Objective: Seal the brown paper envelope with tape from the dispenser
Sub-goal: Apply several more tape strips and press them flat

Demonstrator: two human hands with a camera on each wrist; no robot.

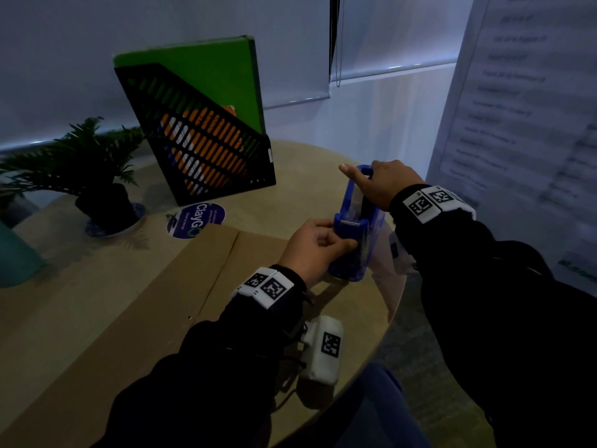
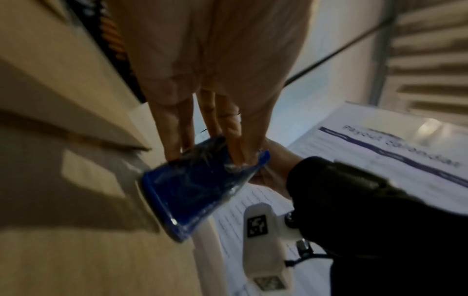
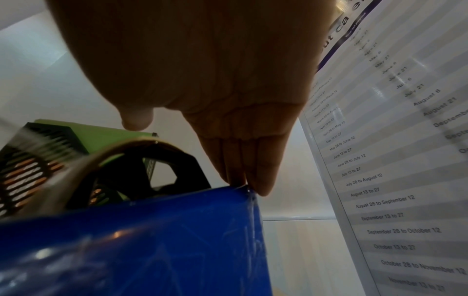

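The blue tape dispenser [image 1: 357, 221] stands tilted on end near the round table's right edge, held between both hands. My left hand [image 1: 318, 247] grips its near cutter end with curled fingers [image 2: 177, 140]. My right hand [image 1: 382, 184] lies over the far top end. Its fingers [image 3: 253, 160] are straight against the blue body [image 3: 152, 240] and its thumb sticks out free. The tape roll [image 3: 113, 158] shows inside. The brown paper envelope [image 1: 129, 302] lies flat on the table, left of the dispenser, under my left forearm.
A black mesh file holder [image 1: 200, 150] with a green folder [image 1: 210, 69] stands at the back. A potted plant [image 1: 93, 163] and a teal object [image 1: 16, 253] are at the left. A round sticker [image 1: 197, 218] lies beyond the envelope. A printed poster [image 1: 533, 124] hangs on the right.
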